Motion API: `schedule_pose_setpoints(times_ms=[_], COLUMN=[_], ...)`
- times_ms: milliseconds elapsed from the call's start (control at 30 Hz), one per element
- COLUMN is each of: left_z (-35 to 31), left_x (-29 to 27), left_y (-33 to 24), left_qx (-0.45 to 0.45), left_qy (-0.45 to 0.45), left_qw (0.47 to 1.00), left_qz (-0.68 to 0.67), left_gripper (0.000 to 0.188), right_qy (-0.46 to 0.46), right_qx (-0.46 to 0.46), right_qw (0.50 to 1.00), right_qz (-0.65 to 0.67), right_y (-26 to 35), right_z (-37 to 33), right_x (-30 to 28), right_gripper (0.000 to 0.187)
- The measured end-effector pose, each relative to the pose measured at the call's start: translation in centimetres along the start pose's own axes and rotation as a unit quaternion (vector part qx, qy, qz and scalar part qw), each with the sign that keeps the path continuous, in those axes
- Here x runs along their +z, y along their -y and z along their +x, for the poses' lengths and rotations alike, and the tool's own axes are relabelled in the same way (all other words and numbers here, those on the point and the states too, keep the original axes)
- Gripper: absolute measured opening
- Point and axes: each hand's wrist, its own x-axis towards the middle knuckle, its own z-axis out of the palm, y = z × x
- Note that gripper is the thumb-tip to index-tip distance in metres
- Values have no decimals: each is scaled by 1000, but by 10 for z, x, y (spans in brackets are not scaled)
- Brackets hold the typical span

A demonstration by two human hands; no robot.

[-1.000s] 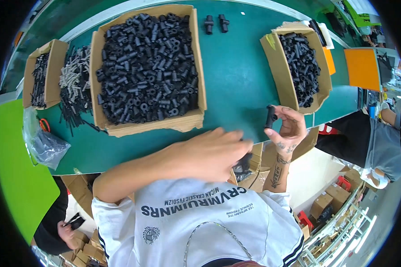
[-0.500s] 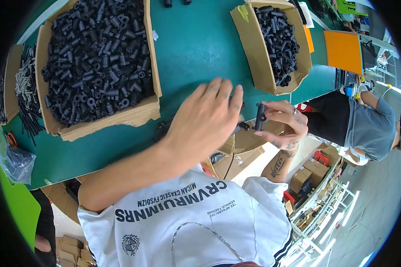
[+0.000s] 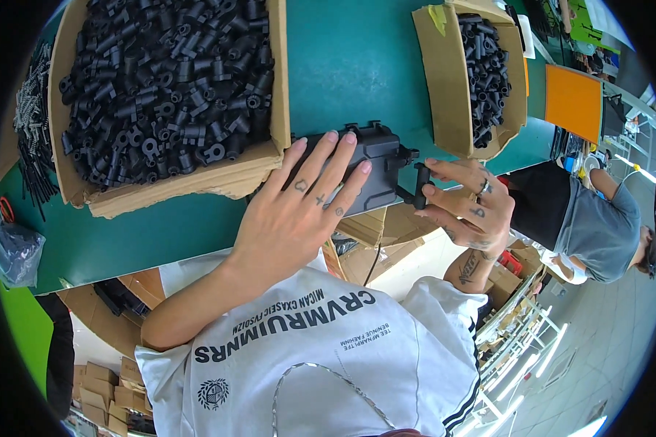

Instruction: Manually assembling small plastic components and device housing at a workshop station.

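Observation:
My left hand (image 3: pixel 302 207) lies with fingers outstretched across a black plastic case (image 3: pixel 377 171) at the table's near edge. The palm and wrist hide the left part of the case. To its right, my right hand (image 3: pixel 475 207) pinches a short black plastic tube (image 3: pixel 421 177) between thumb and fingers. This tube stands roughly upright by the lugs on the case's right side; whether it is seated in them I cannot tell.
A large cardboard box (image 3: pixel 189 195) of black plastic fittings (image 3: pixel 175 87) stands at left. A smaller box (image 3: pixel 444 87) holds black tubes at right. Screws and black rods (image 3: pixel 33 124) lie far left, above a plastic bag (image 3: pixel 18 255). Another person (image 3: pixel 598 211) stands at right.
My left hand has dropped back toward me and flattened, so more of the black case shows. The right hand has brought the tube to the case's right side. The whole view has shifted slightly.

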Motion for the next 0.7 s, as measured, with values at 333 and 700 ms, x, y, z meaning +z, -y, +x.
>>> schedule_pose_setpoints(times_ms=[333, 700], left_z=[-1, -1], left_x=[-2, 0], left_y=[6, 6], left_qx=[12, 26], left_qy=[3, -9], left_qw=[1000, 999], left_qz=[-22, -42], left_gripper=[57, 56], right_qy=[79, -42], right_qx=[8, 61], right_qw=[995, 980], right_qz=[-60, 186], right_y=[4, -30], right_z=[14, -12], right_x=[2, 31], right_gripper=[45, 34])
